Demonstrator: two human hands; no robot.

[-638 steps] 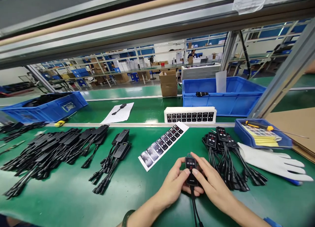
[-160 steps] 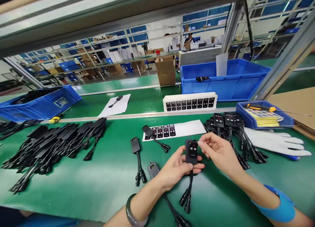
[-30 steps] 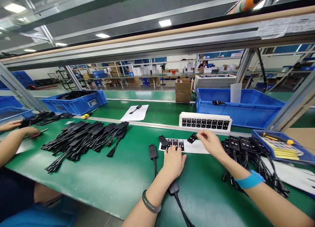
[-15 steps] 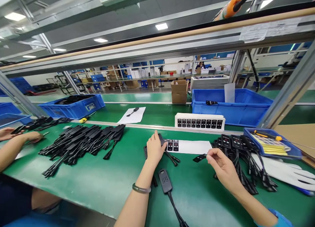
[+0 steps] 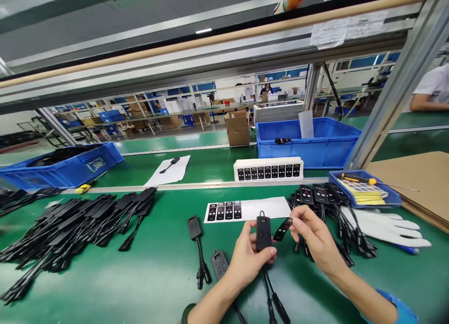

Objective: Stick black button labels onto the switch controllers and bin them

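Note:
My left hand (image 5: 247, 256) is closed round a black controller box (image 5: 263, 232) with a small display window and cables hanging below it. Between the thumb and fingers of my right hand (image 5: 315, 237) is a black sticker (image 5: 282, 229), slightly curled, close to the box's right side. Behind my hands lies a white backing strip (image 5: 261, 208) with several black stickers left of its bare part. Two more controllers lie left of my left hand: one controller (image 5: 194, 227) with its cables toward me, and another controller (image 5: 219, 264) partly behind my forearm.
Many cabled controllers (image 5: 80, 221) are heaped at left. Stickered controllers (image 5: 320, 193) lie at right beside a blue tray (image 5: 382, 201) and white gloves (image 5: 386, 228). A sticker stack (image 5: 268, 162) stands before a large blue bin (image 5: 308, 148). A metal post (image 5: 389, 85) rises at right.
My left hand has come toward me and right, now holding a controller upright. My right hand has brought the sticker beside it. The view has turned right, so the co-worker's hands at left are gone.

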